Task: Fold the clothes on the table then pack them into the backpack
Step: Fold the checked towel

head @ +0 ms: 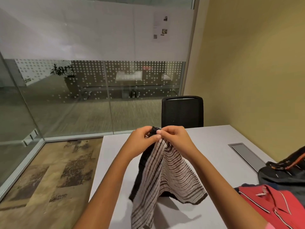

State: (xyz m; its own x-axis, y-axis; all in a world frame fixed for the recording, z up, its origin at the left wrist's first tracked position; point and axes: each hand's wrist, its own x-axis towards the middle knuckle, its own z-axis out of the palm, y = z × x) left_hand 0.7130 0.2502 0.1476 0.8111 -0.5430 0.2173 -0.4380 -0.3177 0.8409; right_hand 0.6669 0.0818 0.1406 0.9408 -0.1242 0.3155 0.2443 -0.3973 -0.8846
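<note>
A white garment with thin dark stripes and a black edge (165,176) hangs above the grey table (214,142), its lower part draping down to the tabletop. My left hand (142,141) and my right hand (175,138) pinch its black top edge side by side, held up in front of me. A red collared shirt with white piping (270,205) lies at the right near the table's front. Behind it sits a dark backpack with orange trim (283,172).
A black mesh office chair (182,113) stands at the table's far side. A grey cable hatch (245,154) is set into the tabletop on the right. Glass walls close off the left and far side, a yellow wall the right.
</note>
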